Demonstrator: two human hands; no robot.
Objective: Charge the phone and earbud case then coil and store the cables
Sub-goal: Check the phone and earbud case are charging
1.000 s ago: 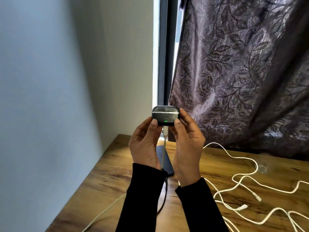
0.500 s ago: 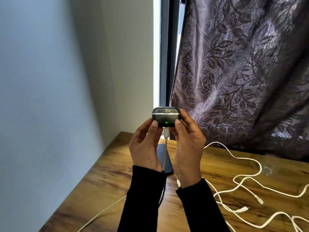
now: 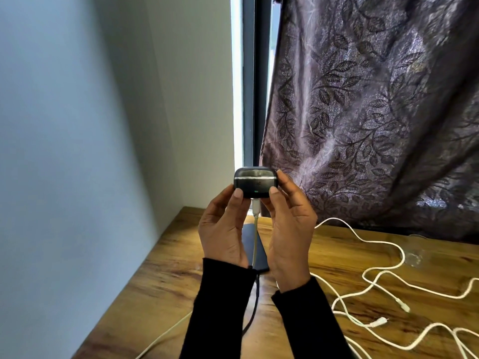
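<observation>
1. Holding the earbud case [image 3: 255, 183] raised above the phone [image 3: 255, 248], left hand [image 3: 223, 229] and right hand [image 3: 289, 229] both pinching its sides, white cable [image 3: 255, 211] plugged underneath.
2. Judgement: case light, hard, glossy, likely slippery; grip the sides, never the cable.

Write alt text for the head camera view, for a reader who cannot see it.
Two hands, left hand and right hand, hold up a small dark rounded earbud case showing a green light, with a pale cable plugged in underneath. Below lie a dark flat phone and loose white cables on a wooden table, beside a purple leaf-patterned curtain.
</observation>
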